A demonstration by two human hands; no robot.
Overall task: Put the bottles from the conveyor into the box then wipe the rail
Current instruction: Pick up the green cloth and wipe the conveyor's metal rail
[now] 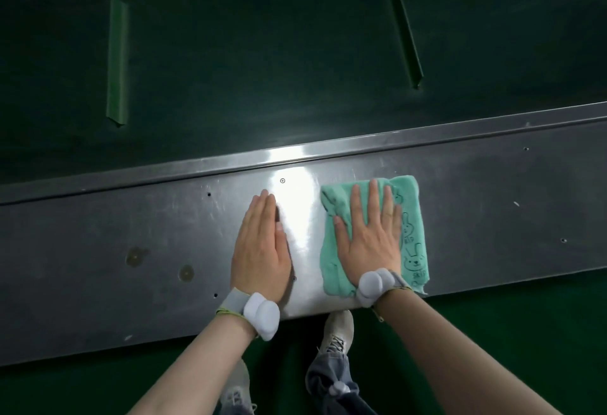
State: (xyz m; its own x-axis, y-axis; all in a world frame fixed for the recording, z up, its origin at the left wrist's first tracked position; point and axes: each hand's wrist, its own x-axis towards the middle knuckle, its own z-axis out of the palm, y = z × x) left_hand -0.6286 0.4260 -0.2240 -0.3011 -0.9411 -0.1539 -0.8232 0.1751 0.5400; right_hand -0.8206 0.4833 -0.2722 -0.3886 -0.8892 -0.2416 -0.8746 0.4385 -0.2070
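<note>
- One steel rail (131, 234) is seen, a broad grey metal band crossing the view from lower left to upper right; it serves as the landmark here.
- One green cloth (410, 234) is spread flat on the rail, toward its right half, printed with rabbit figures along its right edge; two rabbit faces can be counted clearly, and a further one higher up is too faint to be sure of.
- One right hand (369, 243) is laid palm-down on the cloth, fingers stretched out and slightly spread; no closed grip is formed, the cloth being pressed against the rail rather than clutched.
- One left hand (262, 250) is laid flat on the bare rail just left of the cloth, fingers straight and together, nothing gripped; a bright reflection lies between the two hands.
- Two white wrist devices are worn, one on each wrist, at the rail's near edge.
- One dark green conveyor belt (262, 69) runs beyond the rail's far edge; two raised green cleats are counted on it, one on the left (116, 59) and one on the right (404, 26).
- No bottles are seen on the belt.
- Two shoes are visible on the green floor (492, 332) below the rail's near edge.
</note>
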